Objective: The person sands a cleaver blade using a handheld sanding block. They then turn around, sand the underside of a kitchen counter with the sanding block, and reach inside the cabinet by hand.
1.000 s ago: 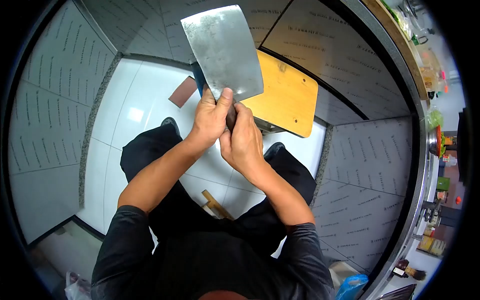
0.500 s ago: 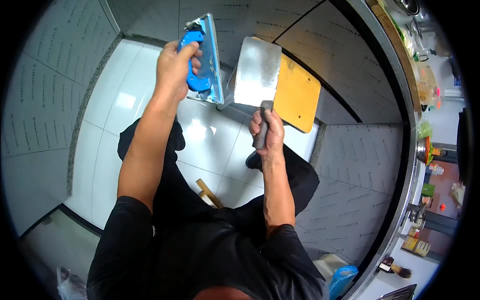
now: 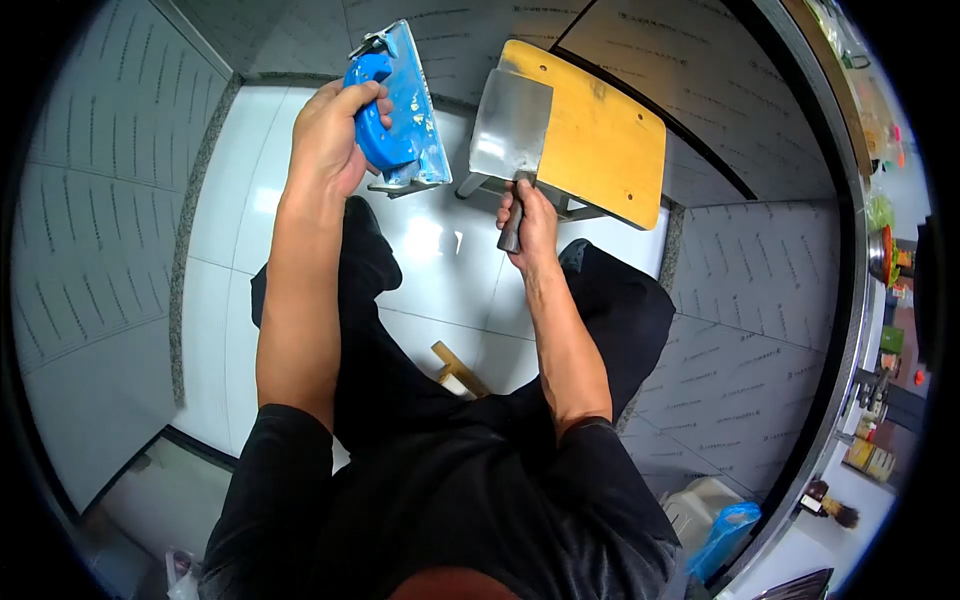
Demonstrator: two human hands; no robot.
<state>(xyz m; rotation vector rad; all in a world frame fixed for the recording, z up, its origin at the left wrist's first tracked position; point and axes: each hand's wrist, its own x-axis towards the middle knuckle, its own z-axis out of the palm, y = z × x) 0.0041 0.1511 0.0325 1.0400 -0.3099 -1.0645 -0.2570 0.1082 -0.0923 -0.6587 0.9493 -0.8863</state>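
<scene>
My left hand [image 3: 332, 132] is closed around the handle of a blue hand sander [image 3: 412, 105], which has metal clamps at its ends and pale smudges on its plate. The sander is held up in the air, its plate turned to the right. My right hand [image 3: 532, 222] grips the dark handle of a cleaver [image 3: 510, 125]. Its broad grey blade points away from me and overlaps the left edge of a yellow-topped stool [image 3: 605, 135] in the view. Whether the blade touches the stool cannot be told.
White tiled floor [image 3: 440, 285] lies under my legs, with a small wooden piece [image 3: 460, 370] between them. Grey panels enclose the space. A counter at right carries bottles, a brush [image 3: 830, 505] and other items. A blue plastic bag [image 3: 728, 540] hangs below it.
The sander has turned so more of its plate faces me. The cleaver has shifted slightly up and left against the stool, exposing more of the yellow top. The whole view has moved a little.
</scene>
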